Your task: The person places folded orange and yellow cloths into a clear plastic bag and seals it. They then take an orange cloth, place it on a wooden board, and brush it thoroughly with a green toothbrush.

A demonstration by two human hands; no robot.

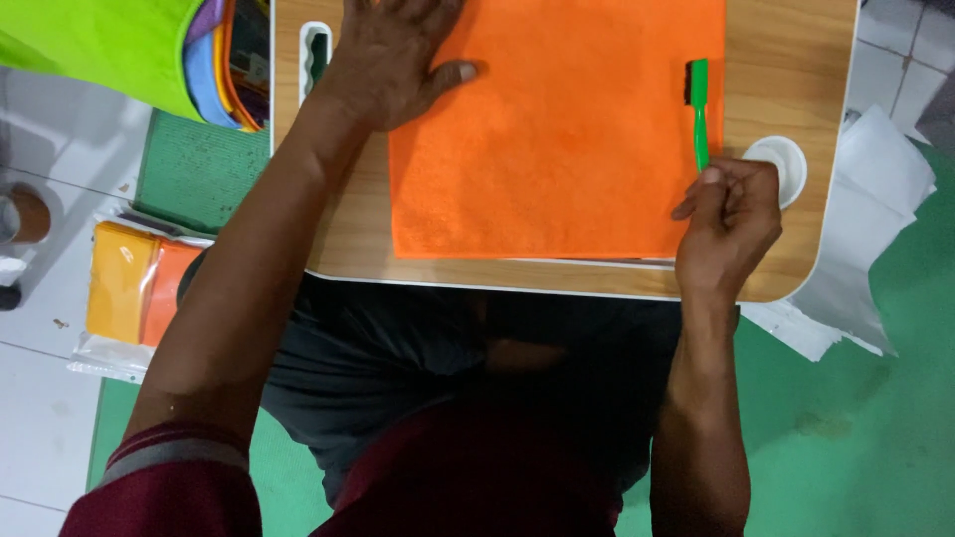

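An orange felt sheet (557, 129) lies flat on a small wooden lap table (786, 60). My left hand (393, 55) presses palm-down on the sheet's upper left corner, fingers spread. My right hand (731, 219) grips the handle of a green brush (699, 104) at the sheet's right edge; the dark bristle head points away from me and rests on the felt.
A white round cup recess (786, 159) sits in the table's right side. A slot (315, 55) is cut in its left side. A green bag (109, 40) with coloured sheets, packed orange and yellow felt (134, 283) and white papers (880, 189) lie on the floor.
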